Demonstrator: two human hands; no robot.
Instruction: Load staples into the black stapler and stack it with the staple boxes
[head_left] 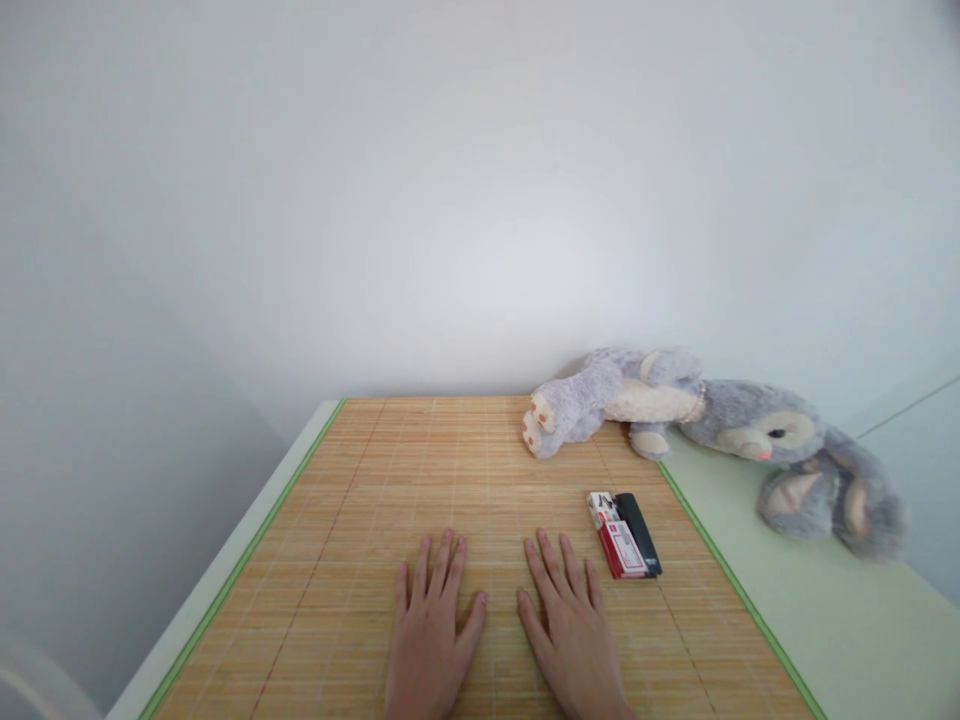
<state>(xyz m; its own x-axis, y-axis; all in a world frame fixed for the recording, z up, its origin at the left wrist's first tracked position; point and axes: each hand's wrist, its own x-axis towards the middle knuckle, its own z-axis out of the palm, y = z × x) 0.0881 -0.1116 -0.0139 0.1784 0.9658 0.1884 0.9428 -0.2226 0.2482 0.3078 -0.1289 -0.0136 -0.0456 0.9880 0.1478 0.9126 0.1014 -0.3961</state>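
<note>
Bamboo mat, thin-slatted and green-edged, lies flat under both hands, the left hand palm down with its fingers spread on the ribbed strips and the right hand beside it, fingers likewise splayed flat. Just right of the right fingers are a small white printed box and a red-and-white box, contents hidden, lying along a slim black stapler. Farther right, beyond the fingers, a furry grey plush rabbit stretches from the mat onto the smooth pale tabletop.
</note>
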